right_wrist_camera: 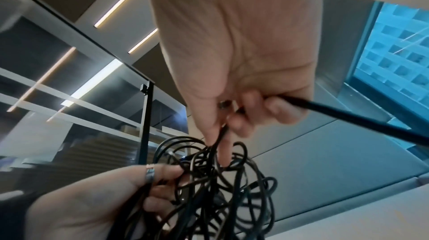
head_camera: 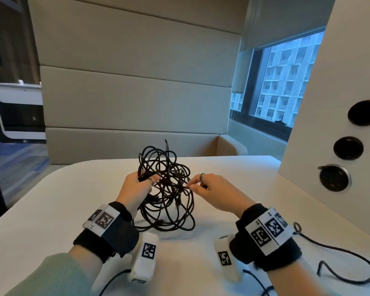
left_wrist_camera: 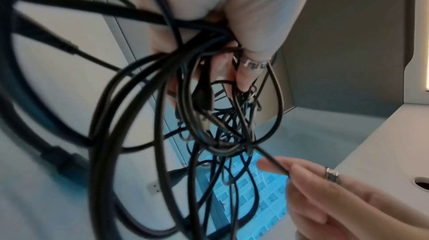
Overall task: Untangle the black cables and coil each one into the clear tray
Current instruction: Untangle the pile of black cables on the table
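Observation:
A knot of black cables (head_camera: pixel 166 186) is held up over the white table (head_camera: pixel 51 206), its lower loops resting on the surface. My left hand (head_camera: pixel 137 186) grips a bunch of loops on the knot's left side; its fingers curl through the black cables (left_wrist_camera: pixel 209 97). My right hand (head_camera: pixel 207 189) pinches one strand (head_camera: pixel 185 186) on the knot's right side. In the right wrist view that strand (right_wrist_camera: pixel 348 115) runs through my right hand (right_wrist_camera: pixel 232 111) and out to the right. The same strand (left_wrist_camera: pixel 274 161) shows taut in the left wrist view. No clear tray is in view.
A loose black cable (head_camera: pixel 346 263) lies on the table at the right, by my right wrist. A white panel with round black sockets (head_camera: pixel 348 146) stands at the right edge. A padded bench back (head_camera: pixel 135 103) rises behind the table.

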Available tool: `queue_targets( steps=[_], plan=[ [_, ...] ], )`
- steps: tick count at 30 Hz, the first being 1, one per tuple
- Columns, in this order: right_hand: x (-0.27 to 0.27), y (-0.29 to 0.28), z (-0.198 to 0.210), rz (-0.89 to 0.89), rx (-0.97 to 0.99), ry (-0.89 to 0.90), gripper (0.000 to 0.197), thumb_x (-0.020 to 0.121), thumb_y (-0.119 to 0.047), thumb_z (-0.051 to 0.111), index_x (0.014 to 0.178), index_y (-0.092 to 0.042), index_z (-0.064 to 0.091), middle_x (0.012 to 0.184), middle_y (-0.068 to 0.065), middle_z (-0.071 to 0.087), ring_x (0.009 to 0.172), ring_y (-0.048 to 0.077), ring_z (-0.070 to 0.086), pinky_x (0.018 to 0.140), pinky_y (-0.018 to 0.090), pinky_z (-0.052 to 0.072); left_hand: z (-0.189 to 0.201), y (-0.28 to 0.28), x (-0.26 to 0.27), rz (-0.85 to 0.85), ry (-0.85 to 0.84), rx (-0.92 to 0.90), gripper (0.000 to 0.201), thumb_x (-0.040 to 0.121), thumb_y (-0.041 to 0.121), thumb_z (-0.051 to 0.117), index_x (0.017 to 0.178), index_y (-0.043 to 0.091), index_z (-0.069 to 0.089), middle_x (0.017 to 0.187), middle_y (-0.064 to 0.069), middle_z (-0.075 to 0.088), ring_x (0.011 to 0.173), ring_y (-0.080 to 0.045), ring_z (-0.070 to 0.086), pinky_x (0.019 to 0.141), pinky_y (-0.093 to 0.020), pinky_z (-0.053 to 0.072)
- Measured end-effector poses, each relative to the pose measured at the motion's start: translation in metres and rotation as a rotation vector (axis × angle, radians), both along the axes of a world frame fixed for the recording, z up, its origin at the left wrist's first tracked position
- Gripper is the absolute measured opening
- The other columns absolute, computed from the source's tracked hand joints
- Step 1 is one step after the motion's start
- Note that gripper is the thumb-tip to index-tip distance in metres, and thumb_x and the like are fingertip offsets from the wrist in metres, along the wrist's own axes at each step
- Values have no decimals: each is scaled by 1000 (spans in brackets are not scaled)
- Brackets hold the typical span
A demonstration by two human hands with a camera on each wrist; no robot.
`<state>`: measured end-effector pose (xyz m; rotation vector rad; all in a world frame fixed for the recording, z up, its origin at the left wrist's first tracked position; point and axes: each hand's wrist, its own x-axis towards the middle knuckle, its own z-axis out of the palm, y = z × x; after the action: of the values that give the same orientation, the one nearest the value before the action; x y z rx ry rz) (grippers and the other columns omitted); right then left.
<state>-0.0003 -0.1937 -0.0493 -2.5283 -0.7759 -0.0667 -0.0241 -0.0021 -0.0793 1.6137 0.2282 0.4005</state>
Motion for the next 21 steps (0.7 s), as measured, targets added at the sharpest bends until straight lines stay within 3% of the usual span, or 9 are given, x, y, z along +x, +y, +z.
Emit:
queue_targets(
  steps=[2,4,6,9,12,14,17,21],
  plan=[
    [-3,4,1,-30,27,-83,25,95,-34,50,105,-20,67,77,-11,57,68,5,47,62,19,34,3,-3,-3,-3,-8,-40,15,83,28,69,85,15,61,77,2,52,70,-13,48,55,-25,54],
    [-3,8,1,-57,165,-160,21,94,-33,51,91,-22,69,64,-14,53,59,3,45,57,18,34,3,-5,-4,-27,7,-21,34,74,41,74,90,13,64,86,0,61,80,-15,55,72,-38,53],
    [-3,12,0,-52,332,-154,21,95,-30,50,82,-24,66,66,-12,58,63,3,51,60,12,37,2,-4,-5,-66,27,36,36,70,40,77,90,12,66,89,-2,67,84,-17,59,72,-37,50],
    [-4,14,1,-23,582,-61,23,95,-27,50,83,-19,68,81,-7,68,76,2,58,66,9,38,0,-4,-5,-171,81,107,23,73,31,75,87,16,66,89,1,69,91,-16,61,75,-29,43],
    [-11,13,9,61,650,41,25,97,-22,48,88,-10,68,59,-22,58,59,-9,51,59,6,35,-1,-3,-5,-227,118,97,31,74,44,69,91,19,65,89,10,63,89,-1,52,87,-29,33],
    [-14,13,11,116,635,75,25,97,-21,47,86,-10,66,47,-16,45,49,-2,42,53,8,32,-4,-2,-1,-151,130,80,40,75,51,67,93,15,63,83,10,57,77,0,46,79,-28,34],
    [-13,9,18,67,742,61,26,95,-23,48,72,-17,59,53,-5,27,49,8,25,50,19,25,-9,0,5,-46,120,60,27,83,44,63,79,20,53,73,7,45,64,-3,39,63,-23,32],
    [-7,-15,37,-18,947,-17,31,96,-13,44,65,-17,42,51,-13,32,47,4,28,48,12,29,-15,5,10,22,106,38,24,91,28,56,71,18,51,72,4,47,67,-9,42,75,-29,36]
  ],
)
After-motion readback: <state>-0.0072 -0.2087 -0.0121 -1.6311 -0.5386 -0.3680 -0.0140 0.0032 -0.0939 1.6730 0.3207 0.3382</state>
